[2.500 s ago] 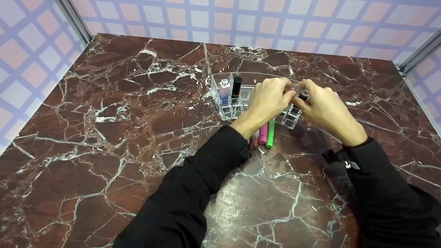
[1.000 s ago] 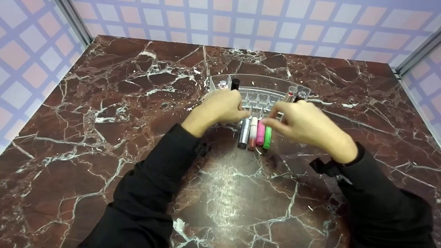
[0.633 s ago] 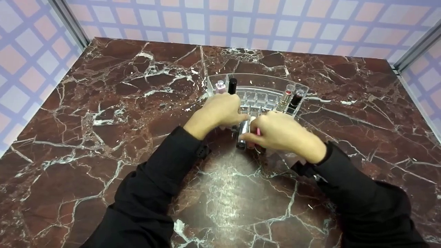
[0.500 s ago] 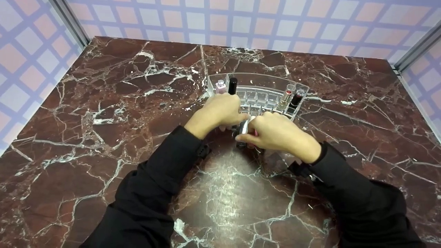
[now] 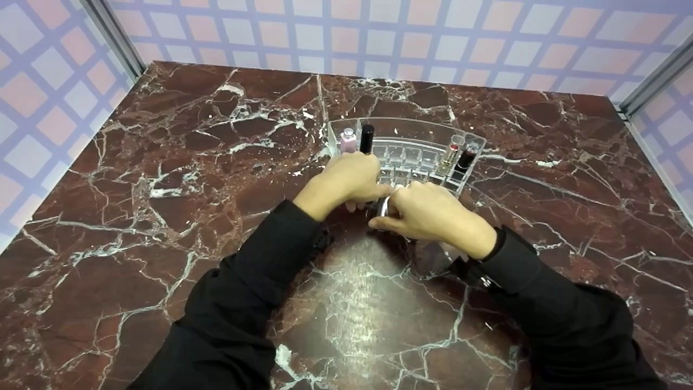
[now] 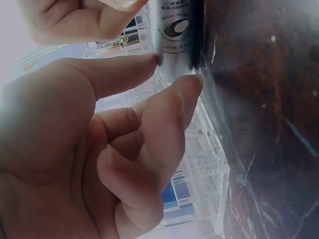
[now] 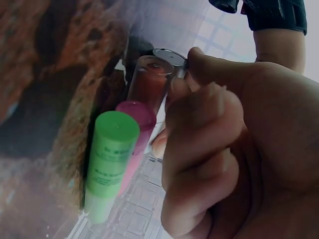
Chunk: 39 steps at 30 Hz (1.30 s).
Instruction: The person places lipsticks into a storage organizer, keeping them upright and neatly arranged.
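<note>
While the left hand (image 5: 352, 177) pinches one end of the silver tube (image 6: 174, 32) between thumb and fingertips, the right hand (image 5: 433, 210) has its own grip round the other end, thumb on one side and forefinger on the other. The left hand's spare fingers curl loosely under the palm; the right's fold in beside the tube. The silver tube is just in front of the organizer (image 5: 403, 154), on the side away from the counter's (image 5: 189, 216) far edge; whether it touches the counter cannot be told. Next to it, partly under the right hand, lie a reddish tube (image 7: 148, 82), then a pink tube (image 7: 137, 117), then a green tube (image 7: 109, 159) outermost. The clear, curved organizer sits nearer the far edge than the hands, well in from both far corners. At its left end stand a pink bottle (image 5: 348, 143) and a black tube (image 5: 367, 139); toward its right end, a lipstick (image 5: 449, 156) with a red tip and a dark lipstick (image 5: 465, 158). Black sleeves (image 5: 260, 260) cover both forearms. Behind the far edge rises a checked wall (image 5: 379, 38).
</note>
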{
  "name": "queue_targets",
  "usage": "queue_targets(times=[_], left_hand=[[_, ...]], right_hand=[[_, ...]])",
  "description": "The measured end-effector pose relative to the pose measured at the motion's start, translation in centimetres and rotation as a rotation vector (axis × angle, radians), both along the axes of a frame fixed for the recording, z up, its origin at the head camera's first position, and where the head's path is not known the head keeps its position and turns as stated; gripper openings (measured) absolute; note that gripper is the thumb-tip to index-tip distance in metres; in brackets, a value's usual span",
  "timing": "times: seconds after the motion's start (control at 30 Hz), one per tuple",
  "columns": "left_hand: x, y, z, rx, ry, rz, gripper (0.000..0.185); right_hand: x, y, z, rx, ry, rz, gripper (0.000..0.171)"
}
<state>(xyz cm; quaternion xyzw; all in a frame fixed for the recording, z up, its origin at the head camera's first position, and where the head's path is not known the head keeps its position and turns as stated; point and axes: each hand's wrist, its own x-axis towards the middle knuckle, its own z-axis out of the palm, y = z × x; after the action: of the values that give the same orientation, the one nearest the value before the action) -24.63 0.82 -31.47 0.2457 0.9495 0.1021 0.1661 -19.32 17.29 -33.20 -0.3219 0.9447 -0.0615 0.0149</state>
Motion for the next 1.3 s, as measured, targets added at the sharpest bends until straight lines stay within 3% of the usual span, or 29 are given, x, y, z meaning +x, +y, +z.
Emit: queue_targets(times=[0.47,0.93,1.3], left_hand=[[-0.05,0.07,-0.39,-0.052,-0.067,0.002,0.056],[-0.37,0.01,-0.28,-0.050,-0.230,0.046,0.047],[-0.49,0.15,-0.73,-0.041,-0.198,0.092,0.057]], right_hand=[[-0.18,0.06,-0.17,-0.020,-0.051,0.016,0.044],[-0.22,0.01,-0.03,-0.017,-0.080,0.023,0.046],[-0.26,-0.01,0.13,-0.003,-0.129,0.025,0.046]])
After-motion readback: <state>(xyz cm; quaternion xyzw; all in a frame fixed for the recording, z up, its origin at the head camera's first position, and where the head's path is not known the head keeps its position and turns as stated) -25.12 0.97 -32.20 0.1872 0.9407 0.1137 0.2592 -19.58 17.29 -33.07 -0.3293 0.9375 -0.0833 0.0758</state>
